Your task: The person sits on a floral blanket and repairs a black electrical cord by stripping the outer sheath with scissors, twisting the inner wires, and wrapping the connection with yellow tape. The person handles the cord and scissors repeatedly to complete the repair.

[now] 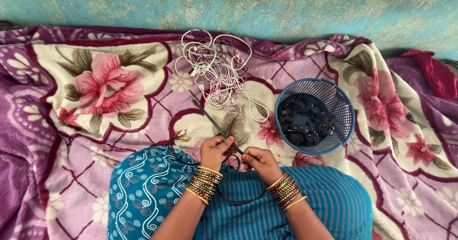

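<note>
My left hand (215,150) and my right hand (259,161) meet over my lap, both pinching a thin black cable (212,120). One straight stretch of the cable runs up and to the left from my fingers across the blanket. The rest of the cable loops down over my lap (248,199). Coloured plugs (181,136) lie at one end, just left of my left hand. Both wrists carry stacks of bangles.
A tangle of white and red cables (214,75) lies on the floral blanket (95,92) ahead. A blue mesh basket (344,107) holding several small black parts stands to the right. A turquoise wall (238,6) runs beyond the blanket.
</note>
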